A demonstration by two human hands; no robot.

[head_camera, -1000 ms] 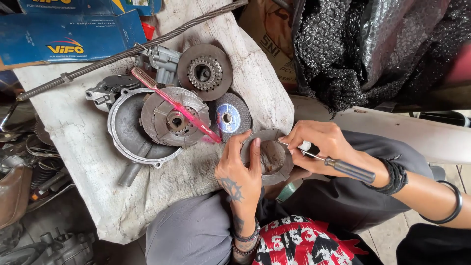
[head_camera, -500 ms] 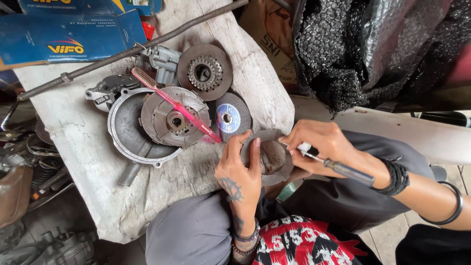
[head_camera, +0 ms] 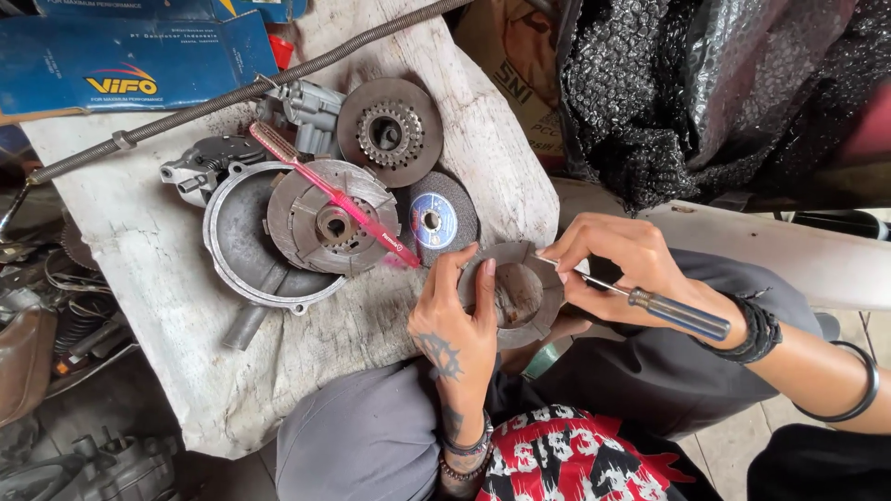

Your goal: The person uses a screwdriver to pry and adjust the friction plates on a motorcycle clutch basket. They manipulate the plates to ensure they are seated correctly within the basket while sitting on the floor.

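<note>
**Screwdriver tip at the ring plate's upper right edge**

Left hand [head_camera: 461,320] wrapped round the near-left rim of the grey ring plate [head_camera: 520,295], fingers [head_camera: 484,283] curled over its inner edge, gripping. Right hand [head_camera: 624,264] closed on a blue-handled screwdriver [head_camera: 650,304], pinched near the shaft. Long axis running from lower right, handle across the wrist, up-left to the tip, touching or just at the plate's upper right rim. Both hands on the plate; right nearer the working point. Pink toothbrush [head_camera: 334,195] well apart, up-left.
</note>
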